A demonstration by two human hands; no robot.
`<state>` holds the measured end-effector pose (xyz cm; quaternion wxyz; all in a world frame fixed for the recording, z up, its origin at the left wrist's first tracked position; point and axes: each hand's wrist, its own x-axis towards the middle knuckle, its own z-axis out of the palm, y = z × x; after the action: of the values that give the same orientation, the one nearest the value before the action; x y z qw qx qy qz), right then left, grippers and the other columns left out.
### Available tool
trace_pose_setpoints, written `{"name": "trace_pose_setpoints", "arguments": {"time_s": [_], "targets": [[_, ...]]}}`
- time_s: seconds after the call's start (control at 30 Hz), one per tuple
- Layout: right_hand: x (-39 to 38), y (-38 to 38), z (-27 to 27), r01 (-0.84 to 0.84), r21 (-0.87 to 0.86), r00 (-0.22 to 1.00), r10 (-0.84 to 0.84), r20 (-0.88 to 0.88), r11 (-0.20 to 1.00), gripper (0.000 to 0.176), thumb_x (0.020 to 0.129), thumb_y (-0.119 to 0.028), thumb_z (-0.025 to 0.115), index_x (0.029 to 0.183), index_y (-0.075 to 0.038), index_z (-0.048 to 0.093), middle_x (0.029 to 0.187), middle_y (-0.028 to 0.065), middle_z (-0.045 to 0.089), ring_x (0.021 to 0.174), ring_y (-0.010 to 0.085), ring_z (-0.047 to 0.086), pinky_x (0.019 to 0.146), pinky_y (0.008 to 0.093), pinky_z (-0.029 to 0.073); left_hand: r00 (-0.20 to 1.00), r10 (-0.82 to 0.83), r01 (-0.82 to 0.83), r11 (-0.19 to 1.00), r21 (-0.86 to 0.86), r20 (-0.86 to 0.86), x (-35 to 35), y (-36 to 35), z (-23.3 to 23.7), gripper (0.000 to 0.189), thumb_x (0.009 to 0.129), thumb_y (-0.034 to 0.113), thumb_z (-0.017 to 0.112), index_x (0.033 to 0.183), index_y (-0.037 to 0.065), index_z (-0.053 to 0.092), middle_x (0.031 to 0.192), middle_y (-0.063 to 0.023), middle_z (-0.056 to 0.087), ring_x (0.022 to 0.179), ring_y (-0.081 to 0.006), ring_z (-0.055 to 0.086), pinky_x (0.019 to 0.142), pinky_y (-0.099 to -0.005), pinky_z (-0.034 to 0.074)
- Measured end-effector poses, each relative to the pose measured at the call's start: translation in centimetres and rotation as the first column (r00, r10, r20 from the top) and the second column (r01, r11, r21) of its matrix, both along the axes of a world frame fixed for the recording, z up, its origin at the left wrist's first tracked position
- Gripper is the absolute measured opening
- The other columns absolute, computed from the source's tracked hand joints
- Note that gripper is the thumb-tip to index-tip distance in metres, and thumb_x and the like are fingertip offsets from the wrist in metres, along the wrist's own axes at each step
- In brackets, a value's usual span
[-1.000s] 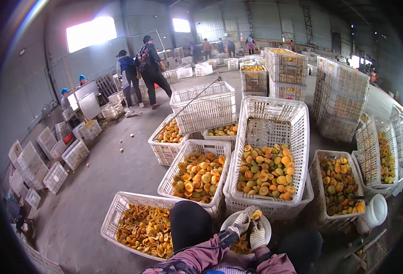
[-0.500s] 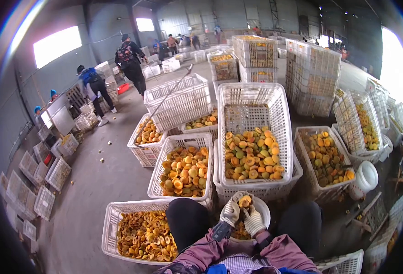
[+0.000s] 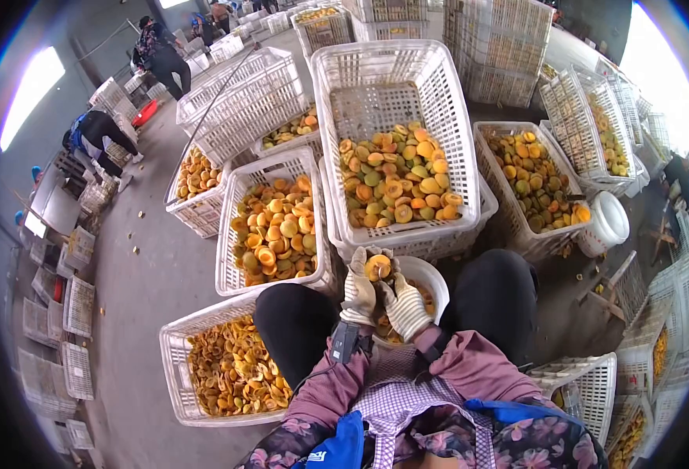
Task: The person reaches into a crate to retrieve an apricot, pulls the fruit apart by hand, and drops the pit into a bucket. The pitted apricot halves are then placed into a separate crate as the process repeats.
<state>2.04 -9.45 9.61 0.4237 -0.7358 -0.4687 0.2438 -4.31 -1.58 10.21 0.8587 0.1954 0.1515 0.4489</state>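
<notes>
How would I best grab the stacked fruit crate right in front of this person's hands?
Probably by both long rims of the upper crate, reaching from above: they stand clear of the apricot halves, while its base, on the lower crate, looks hard to get under.

View tipped further down; more of checked apron (image 3: 411,400) showing. Blue-backed co-worker (image 3: 103,130) at left bent lower.

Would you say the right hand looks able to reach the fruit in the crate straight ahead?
Probably yes: the open crate stands just ahead of the right hand with nothing covering the fruit, though the hand must clear the near rim.
</notes>
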Motion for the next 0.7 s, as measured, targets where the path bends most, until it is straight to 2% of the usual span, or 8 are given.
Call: {"name": "trace_pose_setpoints", "arguments": {"time_s": [0.17,0.23,0.33,0.47,0.57,0.63,0.67,0.7], "targets": [[-0.3,0.8,0.0,0.036,-0.006,0.999,-0.037,-0.039,0.999,0.038,0.09,-0.026,0.048,0.115,0.003,0.048,0.091,0.025,0.06,0.084,0.04,0.057,0.071,0.0407,0.046,0.999,0.04,-0.04,0.999,-0.012,-0.016,-0.1,0.3,0.0,0.026,0.093,0.031,0.044,0.093,0.006,0.053,0.09,-0.0113,0.059,0.081,-0.0257,0.057,0.075,-0.0378,0.049],[-0.4,0.8,0.2,0.021,-0.016,0.998,-0.022,-0.053,1.0,0.038,0.091,-0.027,0.047,0.115,0.002,0.048,0.092,0.0247,0.06,0.085,0.0402,0.057,0.07,0.0399,0.046,0.983,0.06,-0.041,0.993,0.114,-0.173,-0.4,0.3,0.1,0.026,0.094,0.03,0.044,0.092,0.005,0.052,0.089,-0.0104,0.058,0.081,-0.0239,0.057,0.076,-0.0359,0.049],[-0.4,0.7,-0.7,0.016,0.06,0.999,-0.014,-0.03,0.998,0.053,0.09,-0.037,0.044,0.13,-0.004,0.036,0.087,0.0259,0.06,0.081,0.0424,0.058,0.068,0.0459,0.047,0.982,0.057,-0.039,0.994,0.101,-0.18,-0.4,0.0,0.1,0.025,0.095,0.029,0.043,0.092,0.005,0.052,0.088,-0.0098,0.058,0.081,-0.0219,0.057,0.076,-0.0338,0.048],[-0.2,0.4,-1.6,0.017,-0.013,0.997,-0.018,-0.07,1.0,0.052,0.09,-0.036,0.044,0.129,-0.003,0.037,0.086,0.0264,0.06,0.083,0.043,0.058,0.069,0.0447,0.047,0.969,0.059,0.0,0.971,0.237,-0.241,-0.3,-1.0,1.0,0.024,0.095,0.027,0.043,0.09,0.005,0.051,0.086,-0.0085,0.057,0.081,-0.0194,0.056,0.075,-0.0315,0.047],[-0.3,-0.3,-3.3,-0.011,0.074,0.975,0.027,-0.219,0.997,0.047,0.09,-0.032,0.044,0.126,-0.002,0.04,0.089,0.0259,0.06,0.087,0.0413,0.057,0.072,0.0431,0.047,0.919,0.156,0.019,0.9,0.436,-0.363,-0.3,-1.4,1.4,0.024,0.095,0.027,0.043,0.088,0.005,0.05,0.085,-0.0076,0.056,0.078,-0.0169,0.055,0.072,-0.0294,0.046],[-0.5,-0.6,-4.4,-0.197,0.171,0.892,0.249,-0.377,0.965,0.041,0.09,-0.026,0.044,0.122,-0.002,0.044,0.097,0.0231,0.059,0.092,0.0377,0.056,0.076,0.0405,0.046,0.924,0.108,0.084,0.877,0.472,-0.366,-0.5,-1.3,1.3,0.024,0.094,0.027,0.044,0.086,0.005,0.05,0.083,-0.0073,0.056,0.075,-0.0151,0.053,0.07,-0.0271,0.044],[-0.2,-1.2,-5.0,-0.315,0.078,0.942,0.322,-0.093,0.946,0.036,0.09,-0.02,0.045,0.121,-0.002,0.047,0.105,0.0194,0.057,0.094,0.0346,0.055,0.08,0.0373,0.045,0.904,0.109,0.134,0.847,0.515,-0.414,-0.7,-1.0,1.1,0.024,0.092,0.026,0.046,0.083,0.004,0.051,0.079,-0.007,0.056,0.071,-0.0142,0.053,0.068,-0.0262,0.044],[-0.3,-1.6,-4.8,-0.305,0.078,0.945,0.312,-0.102,0.949,0.036,0.09,-0.02,0.045,0.121,-0.002,0.047,0.105,0.0194,0.057,0.094,0.0346,0.055,0.08,0.0373,0.045,0.881,0.114,0.183,0.812,0.554,-0.459,-0.8,-0.7,1.2,0.025,0.091,0.025,0.047,0.079,0.004,0.051,0.075,-0.0068,0.056,0.068,-0.0134,0.053,0.066,-0.0253,0.044]]}}
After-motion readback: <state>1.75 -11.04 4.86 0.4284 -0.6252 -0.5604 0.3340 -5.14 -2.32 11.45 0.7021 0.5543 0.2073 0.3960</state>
